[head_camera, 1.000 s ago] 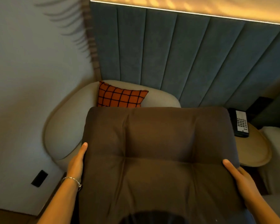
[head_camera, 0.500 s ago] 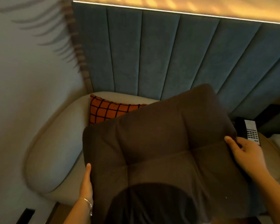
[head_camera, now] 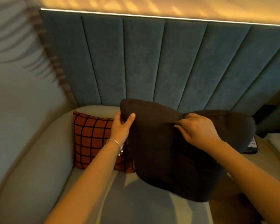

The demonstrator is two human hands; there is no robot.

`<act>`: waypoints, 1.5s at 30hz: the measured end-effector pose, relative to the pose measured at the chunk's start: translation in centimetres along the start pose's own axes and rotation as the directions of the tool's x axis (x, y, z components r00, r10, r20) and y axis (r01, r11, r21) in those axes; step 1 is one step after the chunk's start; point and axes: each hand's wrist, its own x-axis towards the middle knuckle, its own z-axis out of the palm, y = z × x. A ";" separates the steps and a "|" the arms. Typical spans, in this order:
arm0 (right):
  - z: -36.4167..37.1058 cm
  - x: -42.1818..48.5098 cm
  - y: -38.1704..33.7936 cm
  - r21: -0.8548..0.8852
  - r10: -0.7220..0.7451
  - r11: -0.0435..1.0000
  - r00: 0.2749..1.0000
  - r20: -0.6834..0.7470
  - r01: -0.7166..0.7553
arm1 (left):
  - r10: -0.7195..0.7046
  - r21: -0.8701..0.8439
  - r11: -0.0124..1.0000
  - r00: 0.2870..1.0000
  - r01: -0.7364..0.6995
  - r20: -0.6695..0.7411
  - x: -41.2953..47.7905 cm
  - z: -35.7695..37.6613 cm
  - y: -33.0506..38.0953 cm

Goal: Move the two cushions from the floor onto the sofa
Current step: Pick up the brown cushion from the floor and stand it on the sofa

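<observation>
A large dark brown tufted cushion [head_camera: 160, 156] stands tilted against the back of the beige sofa [head_camera: 31, 167], its lower edge on the seat. My left hand [head_camera: 122, 125] grips its upper left corner. My right hand [head_camera: 196, 130] pinches the fabric at the middle of its top edge. An orange cushion with a black grid [head_camera: 92, 139] leans upright on the sofa to the left, partly hidden behind my left forearm and the brown cushion.
Blue padded wall panels [head_camera: 144, 62] rise behind the sofa. On the right a round wooden side table [head_camera: 268, 156] carries a telephone [head_camera: 252, 144], mostly hidden by the brown cushion. A pale wall lies left.
The brown cushion went from flat in front of me to upright against the sofa back. Both hands shifted from its sides to its top edge, and the view moved closer.
</observation>
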 end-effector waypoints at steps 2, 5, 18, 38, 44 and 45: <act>0.4 0.5 1.4 -0.006 -0.013 1.000 1.000 0.012 0.013 | -0.027 0.036 0.999 0.999 0.028 -0.022 1.9 0.6 0.1; 1.6 1.3 4.2 -0.021 -0.013 1.000 1.000 0.011 0.014 | -0.115 0.091 0.989 0.993 0.116 -0.019 5.1 1.5 -1.1; 11.5 6.4 12.8 0.063 0.182 0.981 0.981 0.064 -0.186 | -0.102 0.330 0.938 0.994 0.106 -0.030 18.2 6.3 -4.4; 21.5 10.5 25.7 0.234 0.713 0.656 0.691 0.119 -0.718 | -0.147 0.358 0.899 0.943 0.253 -0.298 31.5 6.3 -8.1; 24.0 7.2 26.8 0.625 0.639 -0.412 0.279 0.717 -0.663 | -0.193 0.475 0.837 0.959 0.272 -0.208 32.3 6.8 -8.9; 25.0 7.1 26.6 0.599 0.625 -0.428 0.257 0.737 -0.677 | -0.194 0.483 0.833 0.960 0.270 -0.201 32.5 6.7 -9.0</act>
